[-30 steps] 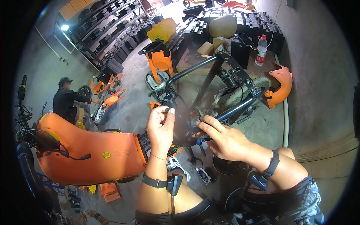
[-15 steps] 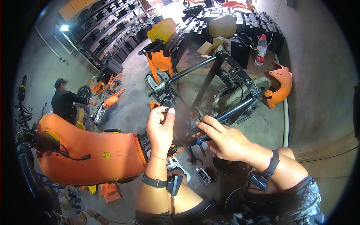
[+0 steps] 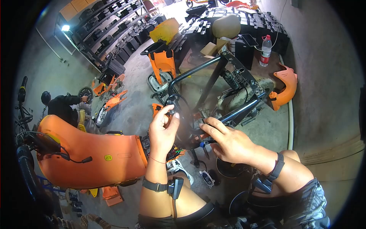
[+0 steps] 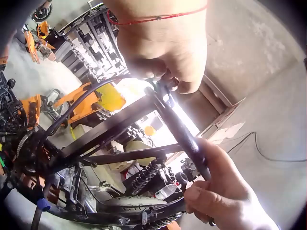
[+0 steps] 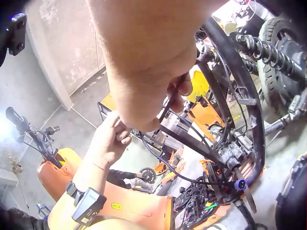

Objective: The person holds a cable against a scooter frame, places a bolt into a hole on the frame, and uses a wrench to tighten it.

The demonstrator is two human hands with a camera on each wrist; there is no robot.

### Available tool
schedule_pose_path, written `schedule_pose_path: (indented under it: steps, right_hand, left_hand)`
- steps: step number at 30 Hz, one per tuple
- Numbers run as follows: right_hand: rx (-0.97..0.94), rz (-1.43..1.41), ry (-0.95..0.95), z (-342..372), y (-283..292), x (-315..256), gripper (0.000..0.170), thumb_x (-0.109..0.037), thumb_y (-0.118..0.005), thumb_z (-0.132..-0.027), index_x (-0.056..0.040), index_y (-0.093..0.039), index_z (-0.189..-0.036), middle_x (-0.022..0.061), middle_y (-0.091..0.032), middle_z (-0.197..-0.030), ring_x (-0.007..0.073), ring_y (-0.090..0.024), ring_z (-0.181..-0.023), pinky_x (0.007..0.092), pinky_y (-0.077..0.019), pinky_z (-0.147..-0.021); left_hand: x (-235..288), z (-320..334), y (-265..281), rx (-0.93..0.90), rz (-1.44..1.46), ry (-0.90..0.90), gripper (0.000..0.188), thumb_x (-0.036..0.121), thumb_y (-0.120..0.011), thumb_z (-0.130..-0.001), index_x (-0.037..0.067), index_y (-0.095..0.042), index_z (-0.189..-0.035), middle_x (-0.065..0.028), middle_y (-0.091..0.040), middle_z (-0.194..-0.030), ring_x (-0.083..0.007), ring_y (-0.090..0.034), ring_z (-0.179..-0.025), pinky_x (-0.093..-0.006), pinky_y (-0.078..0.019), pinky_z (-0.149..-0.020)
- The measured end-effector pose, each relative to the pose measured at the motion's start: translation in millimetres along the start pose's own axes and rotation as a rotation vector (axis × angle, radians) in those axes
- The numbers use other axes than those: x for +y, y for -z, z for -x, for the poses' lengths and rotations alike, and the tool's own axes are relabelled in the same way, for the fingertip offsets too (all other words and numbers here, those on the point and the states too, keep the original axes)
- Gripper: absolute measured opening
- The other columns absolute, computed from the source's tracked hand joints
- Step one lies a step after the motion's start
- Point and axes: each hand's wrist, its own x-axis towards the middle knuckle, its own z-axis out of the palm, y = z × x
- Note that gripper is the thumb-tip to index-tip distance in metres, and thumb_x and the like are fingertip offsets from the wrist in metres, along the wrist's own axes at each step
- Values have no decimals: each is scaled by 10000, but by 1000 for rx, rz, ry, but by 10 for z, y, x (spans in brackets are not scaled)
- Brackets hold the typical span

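Note:
My left hand point(image 3: 162, 134) is at one end of a black tubular vehicle frame point(image 3: 241, 111), its thumb and forefinger at a small dark part point(image 4: 168, 82) by the tube end. Its fingertips partly hide that part, so I cannot tell its kind. My right hand point(image 3: 235, 147) grips a black tube point(image 4: 184, 136) of the same frame, with the thumb on the near side in the left wrist view. A thin black cable point(image 5: 165, 165) loops from near the hands down to a blue-ended piece point(image 5: 240, 185). A coil-spring shock absorber point(image 3: 230, 79) sits inside the frame.
An orange scooter body point(image 3: 91, 156) stands at left, with a person point(image 3: 63, 108) crouching behind it. An orange fender point(image 3: 286, 89) leans near the right wall. On a low surface behind the frame are a bottle point(image 3: 265, 51) and a phone point(image 3: 249, 40). Shelves point(image 3: 110, 28) line the back left.
My left forefinger has straightened somewhat and the thumb has moved off its tip, the wrist shifting slightly left. My right hand stays put. The crouching person has leaned down and to the left.

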Motion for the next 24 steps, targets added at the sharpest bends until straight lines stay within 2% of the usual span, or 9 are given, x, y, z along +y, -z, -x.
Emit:
schedule_pose_path:
  steps: [2, 4, 12, 23, 24]
  right_hand:
    - [4, -1, 4, 1, -5, 6, 855, -33, -776, -788, -120, -425, -1563, 165, -454, -1555, 402, -687, -1182, 458, -647, -839]
    - [44, 0, 43, 1, -14, 16, 776, -55, -746, -826, -94, -436, -1537, 183, -464, -1543, 405, -721, -1050, 474, -635, -804]
    - [32, -1, 26, 1, -11, 1, 780, -55, -745, -824, -99, -437, -1539, 182, -463, -1548, 410, -721, -1039, 476, -634, -796]
    - [37, 3, 35, 6, -19, 11, 792, -57, -745, -829, -105, -428, -1553, 185, -459, -1559, 407, -723, -1019, 471, -635, -800]
    - [10, 6, 12, 2, -8, 1, 821, -46, -762, -809, -110, -427, -1557, 172, -451, -1562, 404, -701, -1110, 465, -642, -820]
  left_hand:
    - [-5, -3, -3, 5, 2, 15, 278, 91, -710, -1018, -1, -700, -1281, 96, -463, -690, -2, -401, -635, -216, -351, -586]
    - [-15, -4, -5, 9, 8, 13, 261, 86, -699, -1023, 3, -711, -1270, 96, -456, -690, -3, -394, -637, -216, -348, -587]
    - [-2, -11, 13, 38, -56, -22, 248, 114, -724, -1023, 5, -723, -1246, 93, -462, -684, -8, -391, -639, -220, -338, -582]
    - [12, -4, -25, 104, -52, -17, 182, 122, -768, -1001, 6, -720, -1132, 104, -439, -653, -9, -357, -611, -225, -312, -562]
    - [9, -5, -28, 104, -52, -17, 182, 122, -768, -1001, 6, -720, -1132, 104, -439, -653, -9, -357, -611, -225, -312, -562]
